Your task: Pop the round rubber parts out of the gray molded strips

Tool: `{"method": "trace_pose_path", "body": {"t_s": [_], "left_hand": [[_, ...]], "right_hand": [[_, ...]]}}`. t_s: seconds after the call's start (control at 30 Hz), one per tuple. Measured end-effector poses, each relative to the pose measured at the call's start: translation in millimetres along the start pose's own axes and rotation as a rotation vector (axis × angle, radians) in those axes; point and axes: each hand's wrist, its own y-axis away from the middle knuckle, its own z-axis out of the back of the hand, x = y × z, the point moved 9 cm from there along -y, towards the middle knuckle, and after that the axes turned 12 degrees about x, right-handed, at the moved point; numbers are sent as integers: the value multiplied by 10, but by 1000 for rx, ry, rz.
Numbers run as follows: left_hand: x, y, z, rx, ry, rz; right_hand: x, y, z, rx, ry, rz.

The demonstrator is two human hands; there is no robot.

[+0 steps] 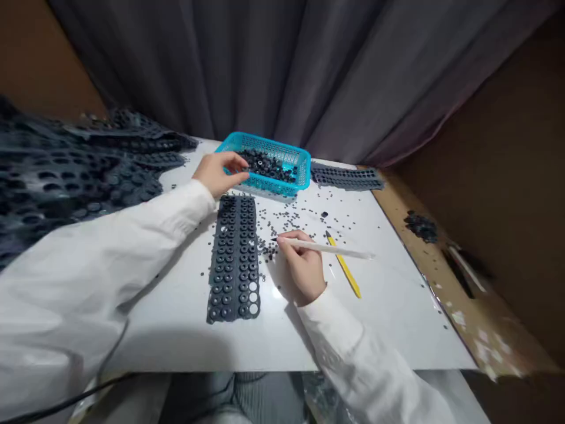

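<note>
My left hand (pixel 220 171) is at the near left rim of a blue plastic basket (pixel 302 171). Its thumb and fingertips come together in a pinch, and what lies between them is too small to make out. Small black rubber rings (pixel 269 166) fill part of the basket. In my right hand (pixel 304 265) is a white pen-like stick (pixel 339 250), its dark pointed tip aimed left. Between the hands lies a black rubber sheet (pixel 233 259) with rows of ring-shaped pieces. Several round holes at its lower right show the white table through.
Tiny black bits (pixel 286 221) are scattered over the white table (pixel 176 330). A yellow pen-like tool (pixel 346 271) lies right of my right hand. Another black strip (pixel 346 176) is behind, a heap of perforated black sheets (pixel 79 176) at left, and a black pile (pixel 421 227) at right.
</note>
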Motion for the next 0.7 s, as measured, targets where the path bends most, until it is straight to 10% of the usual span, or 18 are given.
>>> {"method": "trace_pose_path", "body": {"t_s": [0.17, 0.33, 0.43, 0.57, 0.7], "left_hand": [[199, -467, -131, 58, -145, 111], [230, -411, -233, 152, -362, 161], [-194, -53, -321, 294, -313, -140], [-681, 869, -782, 875, -117, -368], [-799, 1349, -988, 932, -136, -339]], "right_hand": [[-55, -68, 94, -35, -44, 1], [-77, -88, 122, -37, -89, -2], [-37, -60, 41, 36, -68, -8], [-2, 47, -213, 275, -19, -50], [-23, 168, -334, 372, 64, -54]]}}
